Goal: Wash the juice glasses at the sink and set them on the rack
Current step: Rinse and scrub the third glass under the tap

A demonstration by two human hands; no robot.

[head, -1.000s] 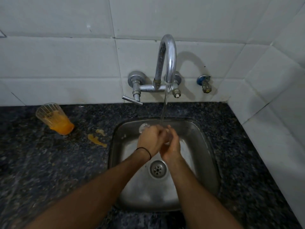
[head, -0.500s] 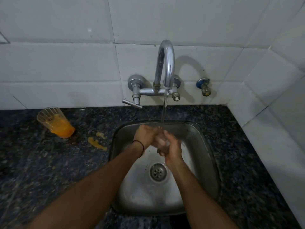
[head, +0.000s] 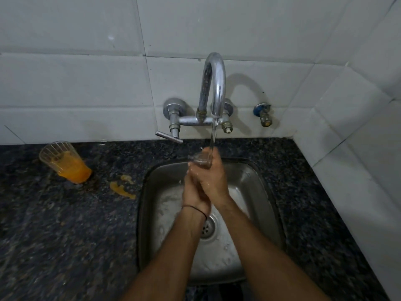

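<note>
One juice-filled glass [head: 65, 162] beside orange spill [head: 121, 187].

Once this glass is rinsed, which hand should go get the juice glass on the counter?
Probably the left hand: the juice glass stands on the counter on its side, while the right hand grips the clear glass.
</note>
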